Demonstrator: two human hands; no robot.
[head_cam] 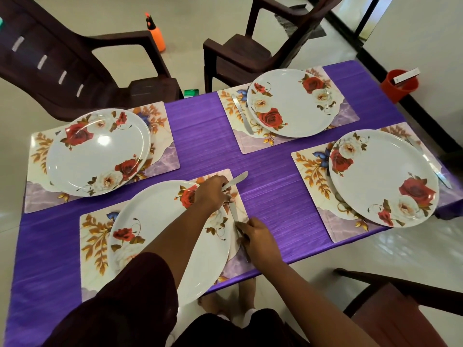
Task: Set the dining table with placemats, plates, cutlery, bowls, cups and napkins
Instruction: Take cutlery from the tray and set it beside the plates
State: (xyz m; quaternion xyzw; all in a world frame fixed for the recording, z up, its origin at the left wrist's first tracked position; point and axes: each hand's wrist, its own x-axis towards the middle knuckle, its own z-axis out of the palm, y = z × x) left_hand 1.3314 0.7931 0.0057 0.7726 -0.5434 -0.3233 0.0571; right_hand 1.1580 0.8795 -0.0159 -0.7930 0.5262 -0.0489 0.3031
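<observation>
While gripping a spare knife point(235, 181) blade-out over the purple cloth, reaches the left hand point(211, 194) across the near plate point(170, 236); lays a second knife point(235, 211) along the narrow strip of near placemat point(96, 242) right of that plate, right hand point(260, 240) curled at its handle end, apparently pinching it, though fingers hide the contact. Hangs slightly past the near table edge, that plate's rim. Crowds the tabletop point(208, 136) with four glossy, rose-printed round plates on rectangular floral mats, leaving a bare purple lane down the middle. Already carries a knife point(241, 113) on its left side, the far-right setting; another knife point(442, 177) at the right mat's outer edge. Flank the far side, two dark plastic armchairs point(253, 43) on pale tiled floor, an orange spray bottle point(156, 33) between them.
</observation>
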